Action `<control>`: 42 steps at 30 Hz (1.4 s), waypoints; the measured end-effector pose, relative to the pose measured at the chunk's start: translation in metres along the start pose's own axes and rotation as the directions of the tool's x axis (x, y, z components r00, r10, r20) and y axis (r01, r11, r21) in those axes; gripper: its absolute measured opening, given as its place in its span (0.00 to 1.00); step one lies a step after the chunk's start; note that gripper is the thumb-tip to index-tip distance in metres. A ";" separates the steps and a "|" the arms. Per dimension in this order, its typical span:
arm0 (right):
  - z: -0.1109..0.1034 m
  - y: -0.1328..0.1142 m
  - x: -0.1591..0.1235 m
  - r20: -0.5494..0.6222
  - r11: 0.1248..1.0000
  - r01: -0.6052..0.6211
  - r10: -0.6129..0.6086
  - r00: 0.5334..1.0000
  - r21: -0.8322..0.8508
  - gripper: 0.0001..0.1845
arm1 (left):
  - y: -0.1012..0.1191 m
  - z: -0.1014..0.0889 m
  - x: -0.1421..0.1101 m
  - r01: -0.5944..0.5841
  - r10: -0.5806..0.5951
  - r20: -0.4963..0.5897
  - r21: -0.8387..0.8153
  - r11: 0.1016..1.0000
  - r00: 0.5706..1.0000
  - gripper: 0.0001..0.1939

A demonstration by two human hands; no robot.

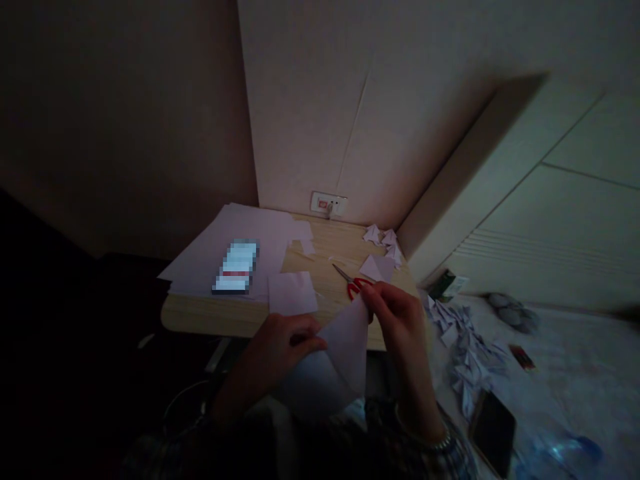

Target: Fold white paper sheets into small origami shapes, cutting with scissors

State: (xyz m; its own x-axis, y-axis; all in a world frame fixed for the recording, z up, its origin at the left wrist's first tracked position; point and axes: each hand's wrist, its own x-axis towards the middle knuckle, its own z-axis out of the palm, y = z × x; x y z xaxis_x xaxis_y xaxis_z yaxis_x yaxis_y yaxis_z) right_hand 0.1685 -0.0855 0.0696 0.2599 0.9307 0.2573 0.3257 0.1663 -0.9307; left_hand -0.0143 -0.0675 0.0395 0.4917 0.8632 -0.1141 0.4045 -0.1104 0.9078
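Observation:
Between my hands, in front of the table's near edge, is a sheet of white paper [345, 347] with one part folded over. My left hand [287, 343] pinches its left edge, thumb on top. At the paper's upper right corner, the fingers of my right hand [393, 310] are closed on it. Just beyond my right hand lie scissors [353, 283] with red handles, partly covered by the fingers. A folded paper piece [377, 268] is behind them. Left of the scissors, a square of paper [293, 293] rests on the table.
The wooden table [200, 319] carries a stack of paper sheets [210, 233] with a lit phone [236, 267] on it. Small folded paper figures [373, 233] stand at the back right. Many more folded papers [467, 353] and a dark tablet-like device [493, 433] lie on the bed at right.

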 end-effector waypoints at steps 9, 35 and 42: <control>-0.003 0.008 0.004 0.047 0.995 0.013 -0.018 0.999 0.098 0.12 | -0.009 0.001 0.002 -0.008 0.006 -0.034 -0.039 0.999 0.999 0.13; 0.018 0.008 -0.011 0.004 0.993 0.077 -0.077 0.997 -0.090 0.13 | -0.003 -0.002 -0.001 -0.031 0.002 -0.276 -0.101 0.994 0.961 0.12; 0.018 0.015 -0.010 0.017 0.989 -0.014 0.017 1.000 -0.145 0.15 | -0.003 -0.003 0.000 -0.028 -0.013 -0.276 -0.142 0.990 0.961 0.12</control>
State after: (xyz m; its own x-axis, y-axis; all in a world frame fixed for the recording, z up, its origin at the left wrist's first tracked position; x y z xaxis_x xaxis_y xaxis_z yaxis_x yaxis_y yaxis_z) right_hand 0.1543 -0.0866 0.0481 0.2503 0.9387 0.2370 0.4499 0.1040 -0.8870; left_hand -0.0180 -0.0651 0.0380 0.2549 0.9669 -0.0099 0.2775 -0.0633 0.9586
